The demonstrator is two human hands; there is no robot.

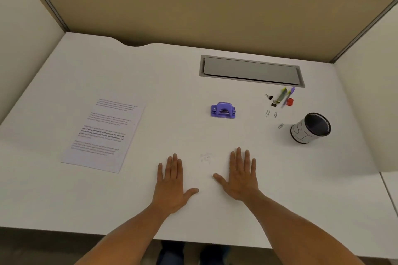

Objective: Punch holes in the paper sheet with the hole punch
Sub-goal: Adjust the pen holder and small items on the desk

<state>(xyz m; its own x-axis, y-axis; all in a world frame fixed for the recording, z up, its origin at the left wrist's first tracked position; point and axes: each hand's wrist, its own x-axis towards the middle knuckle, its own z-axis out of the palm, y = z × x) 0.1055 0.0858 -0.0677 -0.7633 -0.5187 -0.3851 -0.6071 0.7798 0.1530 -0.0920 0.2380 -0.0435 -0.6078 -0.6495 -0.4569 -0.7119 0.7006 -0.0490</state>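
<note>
A printed paper sheet (pixel 103 135) lies flat on the white desk (pixel 150 75), to the left. A purple hole punch (pixel 223 110) stands near the desk's middle, apart from the sheet. My left hand (pixel 172 183) rests palm down on the desk near the front edge, fingers spread, holding nothing. My right hand (pixel 239 176) lies flat beside it, also empty. Both hands are well short of the punch and to the right of the sheet.
At the right stand a black mesh pen cup (pixel 310 128), several paper clips (pixel 271 114), binder clips (pixel 271 100), pens (pixel 285 95) and a red small object (pixel 290 102). A grey cable hatch (pixel 251 70) is set in the desk at the back. Partition walls enclose three sides.
</note>
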